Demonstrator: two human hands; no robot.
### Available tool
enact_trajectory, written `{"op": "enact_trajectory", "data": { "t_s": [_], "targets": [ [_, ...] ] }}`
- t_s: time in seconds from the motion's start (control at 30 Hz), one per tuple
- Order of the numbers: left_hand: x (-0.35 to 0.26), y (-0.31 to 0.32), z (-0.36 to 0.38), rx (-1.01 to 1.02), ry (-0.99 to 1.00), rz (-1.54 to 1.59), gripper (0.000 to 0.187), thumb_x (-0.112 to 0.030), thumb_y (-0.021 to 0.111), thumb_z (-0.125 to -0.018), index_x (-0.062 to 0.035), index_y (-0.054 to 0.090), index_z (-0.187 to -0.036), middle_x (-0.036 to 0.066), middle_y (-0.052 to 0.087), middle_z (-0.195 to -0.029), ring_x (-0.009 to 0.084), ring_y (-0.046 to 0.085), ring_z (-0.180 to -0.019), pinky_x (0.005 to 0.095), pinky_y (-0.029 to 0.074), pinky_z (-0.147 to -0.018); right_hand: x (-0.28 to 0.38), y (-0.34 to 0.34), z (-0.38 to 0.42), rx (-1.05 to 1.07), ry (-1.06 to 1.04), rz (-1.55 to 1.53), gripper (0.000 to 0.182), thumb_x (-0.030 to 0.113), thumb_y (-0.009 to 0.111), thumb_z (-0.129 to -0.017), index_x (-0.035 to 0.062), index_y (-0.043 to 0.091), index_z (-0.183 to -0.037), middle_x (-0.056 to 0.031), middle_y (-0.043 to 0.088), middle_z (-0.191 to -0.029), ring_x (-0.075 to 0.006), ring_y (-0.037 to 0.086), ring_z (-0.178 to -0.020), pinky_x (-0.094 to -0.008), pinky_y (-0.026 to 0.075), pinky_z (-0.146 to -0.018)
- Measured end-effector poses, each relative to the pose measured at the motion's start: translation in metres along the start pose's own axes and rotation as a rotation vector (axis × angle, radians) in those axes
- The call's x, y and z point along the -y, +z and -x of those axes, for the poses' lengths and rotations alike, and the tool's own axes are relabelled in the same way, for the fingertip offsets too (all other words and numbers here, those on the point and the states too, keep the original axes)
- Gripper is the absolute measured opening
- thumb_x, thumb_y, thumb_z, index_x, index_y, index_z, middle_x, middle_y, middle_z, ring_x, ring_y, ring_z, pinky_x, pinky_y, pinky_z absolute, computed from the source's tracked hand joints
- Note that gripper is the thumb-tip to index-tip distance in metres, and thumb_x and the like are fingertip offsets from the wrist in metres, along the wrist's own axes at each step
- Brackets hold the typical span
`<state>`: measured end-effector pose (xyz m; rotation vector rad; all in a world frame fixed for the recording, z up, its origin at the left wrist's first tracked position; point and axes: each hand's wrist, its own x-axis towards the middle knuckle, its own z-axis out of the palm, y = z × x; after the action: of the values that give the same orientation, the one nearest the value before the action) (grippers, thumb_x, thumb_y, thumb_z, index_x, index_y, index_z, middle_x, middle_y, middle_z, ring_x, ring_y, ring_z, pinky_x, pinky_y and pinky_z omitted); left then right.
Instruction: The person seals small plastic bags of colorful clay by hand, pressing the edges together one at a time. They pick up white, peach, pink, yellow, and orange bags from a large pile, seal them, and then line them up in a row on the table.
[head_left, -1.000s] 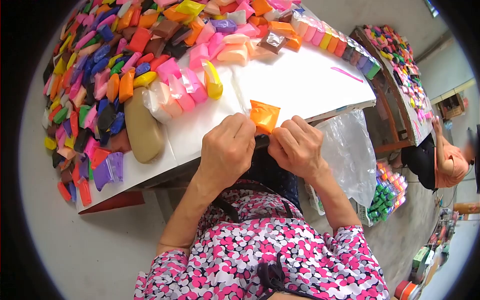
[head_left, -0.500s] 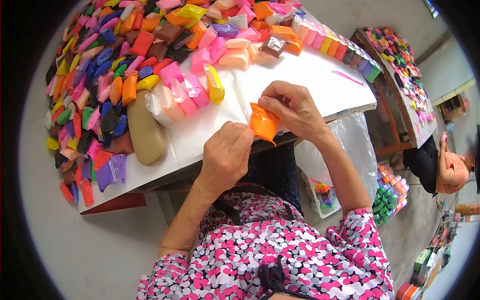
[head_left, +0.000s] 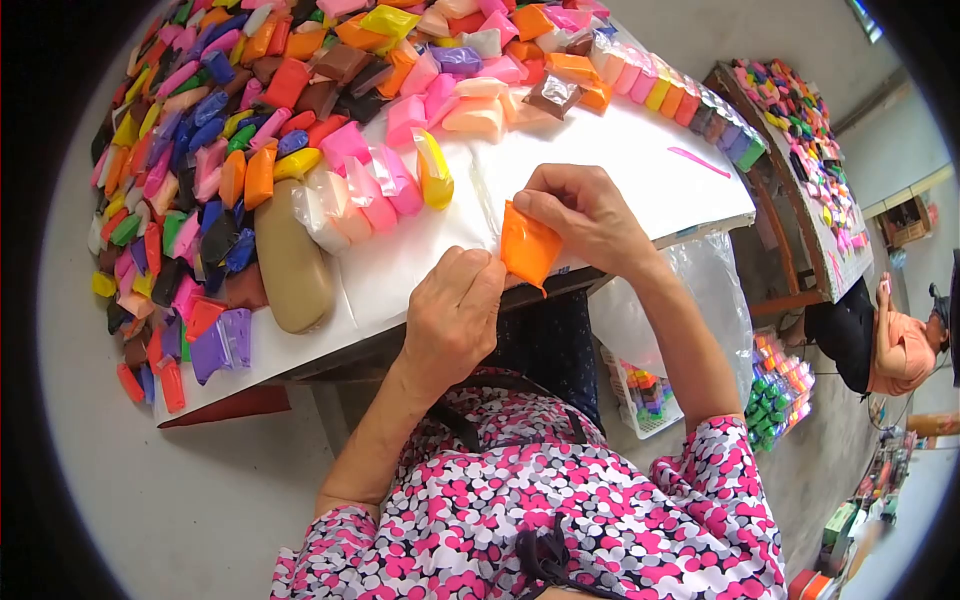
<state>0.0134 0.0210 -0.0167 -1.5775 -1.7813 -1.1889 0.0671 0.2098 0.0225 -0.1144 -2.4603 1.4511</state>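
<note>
An orange packet (head_left: 529, 247), apparently a soft block in thin plastic wrap, hangs between my hands at the table's front edge. The thumb and fingers of my right hand (head_left: 585, 215) pinch its upper right side. My left hand (head_left: 457, 300) is closed at its left edge, fingertips curled and partly hidden. Closest on the table are a yellow packet (head_left: 434, 172), a pink packet (head_left: 397, 180) and a smooth tan oblong block (head_left: 293, 255).
Many coloured packets (head_left: 210, 130) heap over the table's left and back. A row of wrapped packets (head_left: 680, 100) lines the far right edge of the white table (head_left: 600, 135). Below stand a white basket (head_left: 640, 400) and a clear plastic bag (head_left: 700, 290). Another person (head_left: 890, 350) sits at right.
The orange packet has turned slightly and shows a flatter, broader face. Both hands keep nearly the same place and hold.
</note>
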Motion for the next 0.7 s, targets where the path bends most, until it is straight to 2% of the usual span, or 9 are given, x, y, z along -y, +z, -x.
{"op": "enact_trajectory", "data": {
  "t_s": [0.2,0.3,0.4,0.5,0.6,0.63,0.7],
  "targets": [
    [0.001,0.000,0.000,-0.014,-0.023,-0.006,0.022,0.008,0.063,-0.073,0.0061,0.056,-0.094,0.017,0.054,-0.084,0.0340,0.056,-0.074,0.0408,0.048,-0.064,0.003,0.000,0.006,-0.102,-0.044,0.006,0.031,0.023,0.060,-0.091,-0.0059,0.061,-0.078,-0.0072,0.052,-0.060,-0.0122,0.046,-0.058,-0.0316,0.041,-0.055],
    [-0.001,0.001,0.001,-0.035,-0.066,0.014,0.018,0.009,0.063,-0.077,0.0059,0.056,-0.094,0.018,0.055,-0.085,0.0354,0.057,-0.076,0.0412,0.049,-0.065,0.004,-0.017,0.014,-0.059,0.062,-0.009,0.032,0.023,0.058,-0.092,-0.0055,0.062,-0.079,-0.0075,0.053,-0.060,-0.0119,0.047,-0.058,-0.0308,0.042,-0.056],
    [-0.002,0.001,-0.001,-0.049,-0.091,0.025,0.016,0.008,0.062,-0.079,0.0053,0.055,-0.093,0.018,0.056,-0.086,0.0357,0.058,-0.077,0.0416,0.049,-0.066,0.007,-0.024,0.023,0.015,0.026,0.156,0.034,0.024,0.055,-0.093,-0.0054,0.061,-0.078,-0.0078,0.052,-0.059,-0.0124,0.048,-0.057,-0.0306,0.042,-0.056],
    [-0.003,0.001,-0.001,-0.049,-0.116,0.050,0.015,0.008,0.062,-0.080,0.0044,0.055,-0.093,0.018,0.056,-0.086,0.0355,0.057,-0.077,0.0418,0.049,-0.067,0.002,-0.018,0.025,0.006,-0.019,0.091,0.036,0.026,0.053,-0.094,-0.0052,0.062,-0.079,-0.0079,0.053,-0.060,-0.0137,0.050,-0.059,-0.0315,0.043,-0.057],
    [-0.002,-0.002,0.000,-0.051,-0.126,0.072,0.014,0.007,0.061,-0.082,0.0034,0.055,-0.095,0.017,0.057,-0.086,0.0353,0.058,-0.077,0.0408,0.049,-0.067,-0.002,-0.028,0.016,-0.043,-0.023,0.053,0.031,0.025,0.051,-0.095,-0.0010,0.060,-0.080,-0.0031,0.053,-0.067,-0.0092,0.048,-0.067,-0.0263,0.042,-0.062],
    [-0.001,-0.002,0.001,-0.061,-0.123,0.074,0.014,0.007,0.061,-0.084,0.0030,0.056,-0.096,0.017,0.058,-0.086,0.0351,0.059,-0.076,0.0397,0.049,-0.067,-0.003,-0.022,0.014,-0.112,-0.046,0.031,0.033,0.026,0.052,-0.096,-0.0009,0.060,-0.080,-0.0029,0.053,-0.067,-0.0096,0.049,-0.068,-0.0269,0.042,-0.064],
    [-0.001,-0.001,0.001,-0.069,-0.123,0.078,0.013,0.006,0.061,-0.085,0.0024,0.056,-0.097,0.017,0.059,-0.085,0.0347,0.060,-0.075,0.0384,0.049,-0.066,0.002,-0.019,0.016,-0.051,-0.069,0.096,0.033,0.027,0.053,-0.097,-0.0010,0.060,-0.080,-0.0028,0.052,-0.066,-0.0099,0.047,-0.066,-0.0270,0.041,-0.062]
  ]
}}
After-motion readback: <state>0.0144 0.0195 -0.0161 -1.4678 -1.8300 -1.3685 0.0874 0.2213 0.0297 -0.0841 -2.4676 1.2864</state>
